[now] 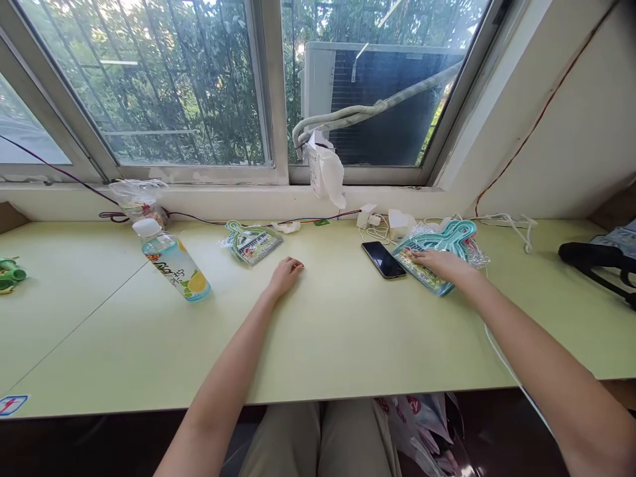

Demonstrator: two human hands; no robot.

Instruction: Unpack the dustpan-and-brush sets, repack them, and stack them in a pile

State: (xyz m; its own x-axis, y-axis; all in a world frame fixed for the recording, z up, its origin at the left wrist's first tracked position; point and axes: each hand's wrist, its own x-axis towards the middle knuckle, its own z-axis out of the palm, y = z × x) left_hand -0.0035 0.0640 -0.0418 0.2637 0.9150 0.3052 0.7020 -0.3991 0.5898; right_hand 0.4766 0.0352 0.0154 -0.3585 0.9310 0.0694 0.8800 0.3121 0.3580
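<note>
My right hand [440, 262] lies with fingers stretched over a stack of turquoise mini dustpan sets [431, 281] in clear wrapping. It touches the top pack and covers part of its printed label. On the table my left hand [285, 275] rests with its fingers curled in, and nothing shows in them. A green mini dustpan set [253, 244], also in clear wrapping, lies just beyond and left of that hand. Beside the stack, on its left, is a black phone [383, 259].
A drink bottle [173, 265] with a white cap stands at left, a clear plastic bag [142, 199] behind it. Chargers and white cables [375, 228] lie along the wall under the window. A black object [599, 258] sits at far right. The table's front edge [322, 399] is above my lap.
</note>
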